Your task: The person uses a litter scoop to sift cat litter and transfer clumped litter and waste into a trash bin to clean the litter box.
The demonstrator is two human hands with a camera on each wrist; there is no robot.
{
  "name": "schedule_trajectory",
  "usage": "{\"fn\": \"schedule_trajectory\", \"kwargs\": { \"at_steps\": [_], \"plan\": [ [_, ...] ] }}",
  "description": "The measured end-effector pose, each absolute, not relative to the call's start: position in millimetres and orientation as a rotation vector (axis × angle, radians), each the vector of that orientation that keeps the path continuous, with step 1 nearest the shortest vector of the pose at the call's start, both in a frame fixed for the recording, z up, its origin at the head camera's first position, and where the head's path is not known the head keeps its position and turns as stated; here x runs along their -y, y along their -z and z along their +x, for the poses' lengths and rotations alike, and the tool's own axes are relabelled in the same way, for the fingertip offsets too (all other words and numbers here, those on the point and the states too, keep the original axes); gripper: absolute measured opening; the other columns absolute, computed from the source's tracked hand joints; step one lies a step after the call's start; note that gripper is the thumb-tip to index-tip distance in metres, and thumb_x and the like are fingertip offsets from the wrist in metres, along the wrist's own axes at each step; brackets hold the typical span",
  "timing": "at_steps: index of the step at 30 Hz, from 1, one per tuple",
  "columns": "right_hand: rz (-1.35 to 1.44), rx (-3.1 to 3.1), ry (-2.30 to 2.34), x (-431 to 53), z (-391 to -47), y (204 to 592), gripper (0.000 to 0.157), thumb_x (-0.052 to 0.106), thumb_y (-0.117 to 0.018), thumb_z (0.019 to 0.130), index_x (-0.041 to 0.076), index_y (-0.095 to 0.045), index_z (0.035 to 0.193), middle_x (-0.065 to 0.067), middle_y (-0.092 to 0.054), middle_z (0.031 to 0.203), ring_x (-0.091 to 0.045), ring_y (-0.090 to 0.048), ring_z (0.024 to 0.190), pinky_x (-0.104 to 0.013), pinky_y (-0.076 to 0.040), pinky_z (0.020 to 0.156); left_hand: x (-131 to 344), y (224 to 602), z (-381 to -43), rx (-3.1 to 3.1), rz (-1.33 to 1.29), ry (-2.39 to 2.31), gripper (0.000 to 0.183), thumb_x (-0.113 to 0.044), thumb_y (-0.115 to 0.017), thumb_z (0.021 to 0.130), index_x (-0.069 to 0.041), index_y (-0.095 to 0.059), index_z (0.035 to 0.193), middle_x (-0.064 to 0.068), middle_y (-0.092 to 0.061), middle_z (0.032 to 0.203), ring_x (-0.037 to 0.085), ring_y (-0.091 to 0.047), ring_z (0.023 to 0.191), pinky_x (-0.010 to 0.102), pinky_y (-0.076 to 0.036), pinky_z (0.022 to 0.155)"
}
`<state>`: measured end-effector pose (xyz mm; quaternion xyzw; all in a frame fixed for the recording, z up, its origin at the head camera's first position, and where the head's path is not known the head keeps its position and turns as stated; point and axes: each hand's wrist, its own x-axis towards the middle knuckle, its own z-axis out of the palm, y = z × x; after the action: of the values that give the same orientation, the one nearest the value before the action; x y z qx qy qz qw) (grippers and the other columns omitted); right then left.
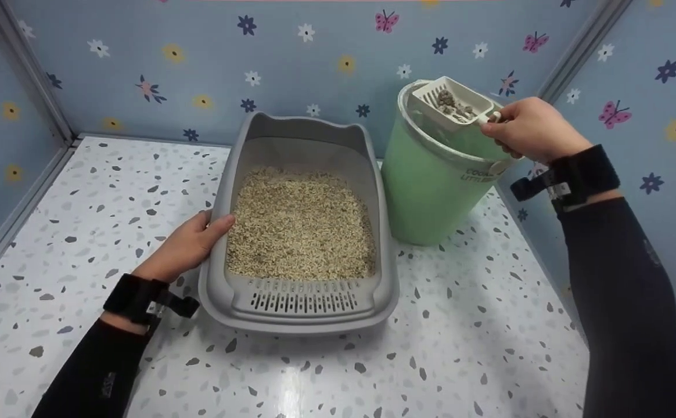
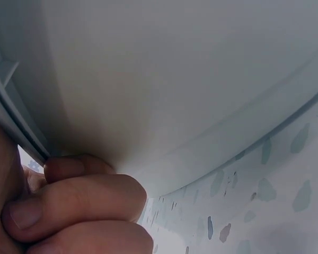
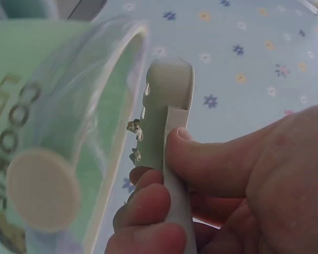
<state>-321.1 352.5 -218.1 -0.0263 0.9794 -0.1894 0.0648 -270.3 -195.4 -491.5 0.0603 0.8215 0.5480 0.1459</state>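
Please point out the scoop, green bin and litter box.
Scoop (image 1: 469, 97), head view: inner wall of its basin.
Green bin (image 1: 431, 191), head view: outer side wall.
Litter box (image 1: 303, 323), head view: front rim.

Faintly marked black sleeves (image 1: 622, 290) end short of black wristbands (image 1: 593, 171).

Straight above the litter (image 1: 303, 226) the way down is open; the grey litter box (image 1: 385, 273) walls it in, highest at the back, near the floral back wall (image 1: 280, 58); the left hand's grip (image 1: 184, 244) bars the middle of the left rim; the speckled counter (image 1: 100, 232) leaves free passage farther left and in front; at right rear the green bin (image 1: 431, 191) leaves scant room beside the box; the slotted scoop (image 1: 460, 101) and right hand's grip (image 1: 529, 128) obstruct part of its mouth.
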Motion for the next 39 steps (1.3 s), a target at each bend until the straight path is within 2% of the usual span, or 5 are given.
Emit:
{"fn": "schedule_trajectory", "kwargs": {
  "at_steps": [7, 13, 22, 27, 39],
  "plan": [
    [-0.085, -2.955, 0.406, -361, -333, 224, 0.037, 0.027, -0.060, 0.114, -0.007, -0.071, 0.121, -0.014, -0.070, 0.096, -0.022, -0.062, 0.077, -0.032, -0.052, 0.066, 197, 493, -272, -2.368, 0.166, -1.565, 0.100, -0.075, -0.047, 0.110, 0.004, -0.031, 0.170, 0.030, -0.060, 0.143, 0.039, -0.067, 0.122, 0.054, -0.057, 0.110],
    [-0.129, -3.025, 0.280, -357, -335, 228, 0.042, 0.013, -0.056, 0.110, -0.017, -0.065, 0.139, -0.038, -0.066, 0.135, -0.049, -0.067, 0.110, -0.061, -0.058, 0.096, 196, 493, -272, -2.368, 0.170, -1.565, 0.101, -0.074, -0.048, 0.110, 0.005, -0.029, 0.170, 0.031, -0.058, 0.144, 0.038, -0.067, 0.121, 0.051, -0.059, 0.106],
    [-0.267, -3.254, 0.101, -355, -333, 238, 0.023, -0.003, -0.053, 0.091, -0.008, -0.075, 0.097, -0.021, -0.066, 0.084, -0.035, -0.053, 0.073, -0.052, -0.047, 0.071, 195, 491, -270, -2.330, 0.166, -1.589, 0.110, -0.078, -0.050, 0.107, 0.004, -0.021, 0.174, 0.033, -0.051, 0.155, 0.046, -0.059, 0.137, 0.061, -0.048, 0.119],
    [-0.279, -3.353, -0.028, -345, -327, 240, 0.033, -0.008, -0.050, 0.080, -0.008, -0.077, 0.099, -0.024, -0.067, 0.093, -0.042, -0.057, 0.077, -0.064, -0.052, 0.067, 195, 493, -272, -2.347, 0.186, -1.594, 0.106, -0.075, -0.048, 0.110, 0.005, -0.021, 0.173, 0.034, -0.049, 0.156, 0.046, -0.058, 0.137, 0.060, -0.047, 0.120],
    [-0.336, -3.469, -0.226, -331, -320, 258, 0.016, -0.010, -0.065, 0.096, -0.010, -0.075, 0.108, -0.027, -0.060, 0.099, -0.044, -0.056, 0.074, -0.063, -0.053, 0.061, 195, 494, -272, -2.352, 0.178, -1.591, 0.109, -0.074, -0.049, 0.110, 0.007, -0.012, 0.174, 0.039, -0.040, 0.165, 0.052, -0.051, 0.147, 0.062, -0.041, 0.125]
  ]
}}
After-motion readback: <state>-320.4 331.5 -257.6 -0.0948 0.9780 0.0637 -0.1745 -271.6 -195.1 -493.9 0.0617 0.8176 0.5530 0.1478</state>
